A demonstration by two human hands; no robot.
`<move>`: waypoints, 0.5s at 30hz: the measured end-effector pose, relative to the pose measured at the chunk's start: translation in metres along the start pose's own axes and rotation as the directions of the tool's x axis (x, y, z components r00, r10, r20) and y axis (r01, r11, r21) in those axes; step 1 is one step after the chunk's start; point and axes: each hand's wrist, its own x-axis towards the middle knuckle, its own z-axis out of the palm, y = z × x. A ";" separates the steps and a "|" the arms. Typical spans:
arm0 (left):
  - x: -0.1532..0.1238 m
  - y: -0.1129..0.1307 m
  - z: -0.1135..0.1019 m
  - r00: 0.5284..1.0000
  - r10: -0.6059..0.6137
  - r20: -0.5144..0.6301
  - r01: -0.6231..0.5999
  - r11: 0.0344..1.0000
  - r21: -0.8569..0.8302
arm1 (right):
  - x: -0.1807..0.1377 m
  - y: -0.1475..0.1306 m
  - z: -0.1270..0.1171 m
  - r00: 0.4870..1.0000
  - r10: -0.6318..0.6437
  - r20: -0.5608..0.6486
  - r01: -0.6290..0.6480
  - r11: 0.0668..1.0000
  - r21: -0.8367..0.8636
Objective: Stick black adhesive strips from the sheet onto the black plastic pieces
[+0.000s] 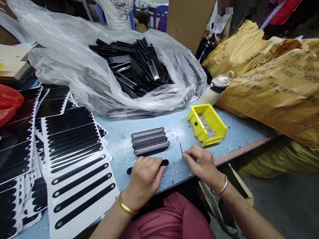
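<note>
My left hand [146, 177] lies palm down on a long black strip [163, 163] near the table's front edge, fingers curled over it. My right hand [200, 162] pinches a thin dark needle-like tool [181, 148] that stands upright on the table to the right of the strip. Just beyond my hands lies a stack of several perforated grey strips [150, 141]. A yellow bin [196, 126] with small metal pieces [208, 127] stands to the right of them.
White sheets with black strip stickers [77, 162] cover the table's left side. A clear plastic bag [74, 66] of black parts [139, 63] fills the back. A white bottle [215, 88] and yellow sacks [274, 76] stand at right. A red bag [7, 101] is far left.
</note>
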 end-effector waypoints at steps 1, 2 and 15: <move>0.000 0.000 0.000 1.000 -0.004 0.004 0.004 1.000 -0.001 | 0.000 -0.005 0.001 0.999 -0.001 0.035 -0.001 0.998 0.063; 0.000 0.001 -0.001 1.000 -0.007 0.009 0.007 1.000 -0.001 | 0.000 -0.008 0.003 0.999 -0.005 0.048 0.001 0.996 0.086; 0.001 -0.002 0.001 0.997 0.023 -0.077 -0.024 1.000 -0.010 | 0.020 0.050 0.018 0.999 0.010 0.031 0.003 0.918 -0.396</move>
